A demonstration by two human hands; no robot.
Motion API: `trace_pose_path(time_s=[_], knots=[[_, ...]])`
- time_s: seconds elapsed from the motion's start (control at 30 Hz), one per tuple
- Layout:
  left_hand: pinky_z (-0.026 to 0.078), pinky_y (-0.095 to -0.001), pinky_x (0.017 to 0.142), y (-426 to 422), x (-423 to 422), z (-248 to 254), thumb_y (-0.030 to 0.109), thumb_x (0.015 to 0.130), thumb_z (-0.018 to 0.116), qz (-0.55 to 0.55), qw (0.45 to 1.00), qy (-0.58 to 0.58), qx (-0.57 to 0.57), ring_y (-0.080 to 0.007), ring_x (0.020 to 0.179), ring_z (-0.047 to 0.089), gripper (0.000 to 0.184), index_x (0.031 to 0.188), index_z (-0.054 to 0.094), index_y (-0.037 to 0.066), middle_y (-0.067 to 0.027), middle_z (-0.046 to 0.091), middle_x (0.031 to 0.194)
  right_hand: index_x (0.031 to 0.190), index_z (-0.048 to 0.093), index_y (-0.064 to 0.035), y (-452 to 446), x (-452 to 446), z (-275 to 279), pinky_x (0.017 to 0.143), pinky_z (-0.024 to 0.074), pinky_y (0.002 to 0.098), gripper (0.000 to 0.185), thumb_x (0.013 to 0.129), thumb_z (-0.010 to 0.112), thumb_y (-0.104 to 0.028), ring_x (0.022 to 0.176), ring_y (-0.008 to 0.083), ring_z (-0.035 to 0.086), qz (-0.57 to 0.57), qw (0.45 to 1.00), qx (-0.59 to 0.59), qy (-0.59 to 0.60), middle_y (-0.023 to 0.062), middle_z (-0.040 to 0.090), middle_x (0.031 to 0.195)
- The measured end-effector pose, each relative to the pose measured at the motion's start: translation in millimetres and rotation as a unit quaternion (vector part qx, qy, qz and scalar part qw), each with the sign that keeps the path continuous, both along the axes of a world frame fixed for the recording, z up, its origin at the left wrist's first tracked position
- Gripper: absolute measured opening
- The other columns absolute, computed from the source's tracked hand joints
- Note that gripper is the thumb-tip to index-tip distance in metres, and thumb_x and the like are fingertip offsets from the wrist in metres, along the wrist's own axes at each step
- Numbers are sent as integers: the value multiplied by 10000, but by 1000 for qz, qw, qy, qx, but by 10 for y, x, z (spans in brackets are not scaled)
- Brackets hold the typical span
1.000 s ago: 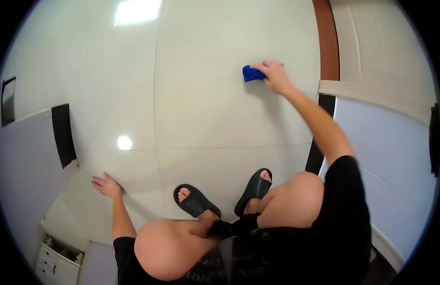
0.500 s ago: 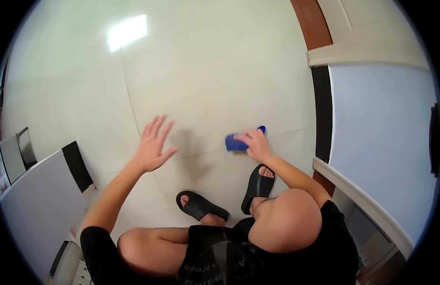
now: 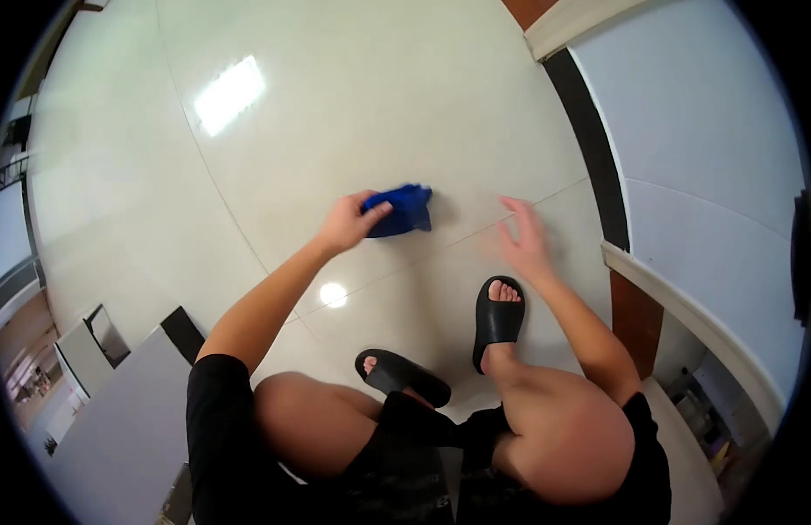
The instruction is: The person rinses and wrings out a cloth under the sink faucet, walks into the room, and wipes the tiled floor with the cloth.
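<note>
A crumpled blue cloth [image 3: 403,211] is held by my left hand [image 3: 348,223], whose thumb lies over its near edge, above the pale tiled floor [image 3: 379,114]. To the right of the cloth, my right hand [image 3: 523,241] is empty, its fingers apart and partly blurred. Below the hands are my feet in dark open-toed sandals, the left sandal [image 3: 405,376] and the right sandal [image 3: 499,324]. Both knees are bent in a squat.
A light panel with a black base strip [image 3: 589,149] runs along the right side. Another pale panel [image 3: 125,429] stands at the lower left. Shelves with small items [image 3: 707,420] show at the lower right.
The blue cloth has passed from my right hand to my left hand. My left hand has moved right and up; my right hand has moved right, off the cloth. The view has turned.
</note>
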State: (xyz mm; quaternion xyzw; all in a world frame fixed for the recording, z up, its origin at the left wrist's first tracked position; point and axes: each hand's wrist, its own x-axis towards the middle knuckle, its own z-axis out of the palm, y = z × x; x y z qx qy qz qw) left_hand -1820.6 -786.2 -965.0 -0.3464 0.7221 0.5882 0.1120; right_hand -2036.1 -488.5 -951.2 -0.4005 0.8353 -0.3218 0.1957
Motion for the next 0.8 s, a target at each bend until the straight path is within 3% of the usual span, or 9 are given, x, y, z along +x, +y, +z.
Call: trace_pose_path(time_s=[0.03,0.1,0.13,0.17,0.23,0.27,0.43,0.6,0.8], knots=[[540,-334,749,-122,29,-14,415,1023,667,88,990,-37,107,-136,800,635,433,1164,717,9,-34,710,874,1322,590,-48,222,-87,125,1008,498,415,400,933,681,-79,1206,316,601,-18,999,13,49,145,635,1267],[493,-299,918,-370,127,-23,408,1040,645,173,981,-57,63,-132,989,613,461,1258,681,4,-41,704,1006,1339,581,-43,670,-173,269,1001,498,417,408,940,662,-59,1214,321,595,-85,994,28,69,144,630,1276],[519,-345,770,-452,181,13,373,1033,643,156,984,-54,-72,-182,828,615,449,1309,655,20,-107,699,1019,1348,577,-43,874,-167,311,993,500,417,413,943,655,-51,1210,317,597,-137,989,27,43,142,628,1284],[504,-420,934,-507,337,-175,321,1004,651,87,945,-80,-304,-311,1052,635,539,1469,540,71,-203,631,1296,1340,577,-39,1052,-149,374,977,503,402,405,942,652,-41,1185,293,602,-188,980,18,57,137,626,1270],[409,-512,1089,-460,390,-165,297,961,676,74,820,-11,-567,-403,1312,512,690,1577,412,131,-241,455,1531,1304,575,-36,1616,-74,372,948,505,365,369,942,646,-21,1115,231,604,-304,951,-7,57,115,618,1225],[262,-572,1201,-475,407,-187,368,954,665,94,878,45,-467,-414,1485,342,756,1615,360,167,-212,375,1616,1276,575,-38,1949,-47,315,934,504,343,342,942,644,-10,1071,194,599,-367,929,-26,44,97,611,1193],[68,-623,1252,-142,167,-687,528,1003,496,-129,859,-35,-495,-386,1590,151,771,1656,275,182,-147,194,1727,1227,515,-38,3263,-245,1210,926,474,314,294,950,612,-28,1013,160,542,-513,817,-206,162,49,538,1095],[32,-634,1247,-37,184,-820,522,1027,439,-146,821,-53,-550,-368,1607,71,775,1664,229,133,-131,129,1744,1316,487,-23,3379,-457,2334,997,447,353,370,985,558,-171,1115,207,531,-582,731,-283,217,82,523,1225],[28,-642,1244,-124,215,-834,547,1036,433,-146,830,-32,-537,-376,1606,58,752,1659,261,163,-133,122,1745,1423,453,-4,2836,-888,3239,1082,414,399,524,1026,493,-344,1237,265,517,-583,711,-344,190,122,505,1381]])
